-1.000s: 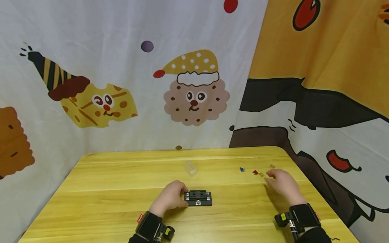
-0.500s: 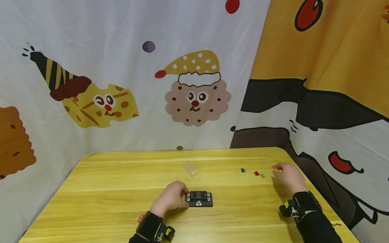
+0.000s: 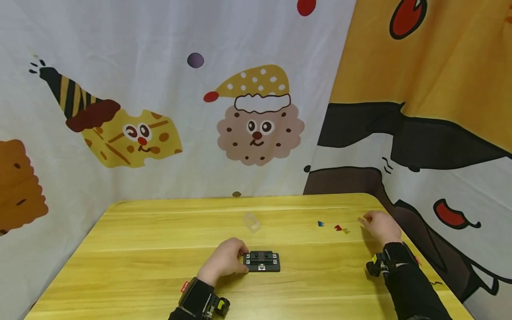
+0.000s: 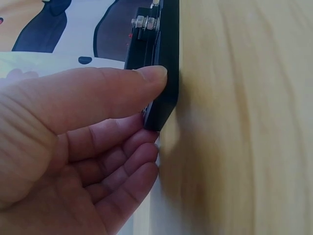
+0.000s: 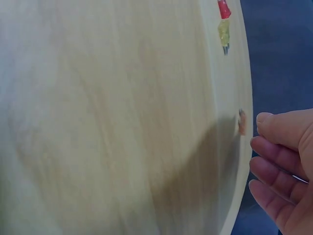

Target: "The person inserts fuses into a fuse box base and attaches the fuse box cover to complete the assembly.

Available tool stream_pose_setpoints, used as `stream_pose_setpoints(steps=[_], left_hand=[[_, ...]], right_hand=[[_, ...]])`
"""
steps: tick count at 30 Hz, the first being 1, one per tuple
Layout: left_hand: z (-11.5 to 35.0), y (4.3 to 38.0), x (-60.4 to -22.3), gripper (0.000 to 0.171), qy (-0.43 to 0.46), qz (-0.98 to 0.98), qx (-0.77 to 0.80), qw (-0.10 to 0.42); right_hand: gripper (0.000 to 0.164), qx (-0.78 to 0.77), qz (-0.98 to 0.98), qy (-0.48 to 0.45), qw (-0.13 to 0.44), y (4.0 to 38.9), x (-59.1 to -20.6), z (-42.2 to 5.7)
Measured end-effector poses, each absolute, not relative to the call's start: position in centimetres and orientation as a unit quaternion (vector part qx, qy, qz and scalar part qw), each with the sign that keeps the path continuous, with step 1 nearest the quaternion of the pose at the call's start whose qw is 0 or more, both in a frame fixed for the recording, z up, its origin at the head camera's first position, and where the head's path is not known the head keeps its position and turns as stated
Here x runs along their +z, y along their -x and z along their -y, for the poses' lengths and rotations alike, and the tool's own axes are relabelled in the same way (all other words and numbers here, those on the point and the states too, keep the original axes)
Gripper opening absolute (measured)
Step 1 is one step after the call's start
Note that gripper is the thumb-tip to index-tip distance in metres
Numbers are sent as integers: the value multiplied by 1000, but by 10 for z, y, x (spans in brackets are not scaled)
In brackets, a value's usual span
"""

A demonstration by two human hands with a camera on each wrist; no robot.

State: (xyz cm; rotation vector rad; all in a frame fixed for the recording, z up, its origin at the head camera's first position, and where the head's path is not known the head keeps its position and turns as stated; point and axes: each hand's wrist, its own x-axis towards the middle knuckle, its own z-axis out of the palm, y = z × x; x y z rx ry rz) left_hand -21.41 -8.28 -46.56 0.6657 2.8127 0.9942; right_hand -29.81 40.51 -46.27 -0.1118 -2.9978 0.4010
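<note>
My left hand [image 3: 225, 261] pinches the left end of a black block with metal screw terminals [image 3: 262, 262], thumb on top and fingers at the far side. In the left wrist view the thumb presses the block's edge [image 4: 168, 58], and bolts with nuts show above it. My right hand [image 3: 382, 226] hovers at the far right of the table. Its thumb and fingertips are bent and apart, beside a small pale orange piece [image 5: 242, 122] lying near the table edge. A yellow blade fuse [image 5: 224, 33] with metal prongs and a red one [image 5: 224, 9] lie beyond it.
A small blue piece [image 3: 321, 224] lies left of the red and yellow fuses. The clear plastic cover [image 3: 252, 222] sits behind the black block. The wooden table [image 3: 160, 231] ends close to the right hand. A printed curtain [image 3: 160, 89] hangs behind.
My right hand has moved to the right and away from me, from beside the yellow fuse to the pale orange piece. The left hand and the black block have stayed put.
</note>
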Motion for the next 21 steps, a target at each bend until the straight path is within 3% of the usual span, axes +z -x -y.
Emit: stream_pose_setpoints(steps=[21], left_hand=[[82,213,-466,39,-221,-917,331,37]], right_hand=[[26,133,990,17,43,306,-471,-405]])
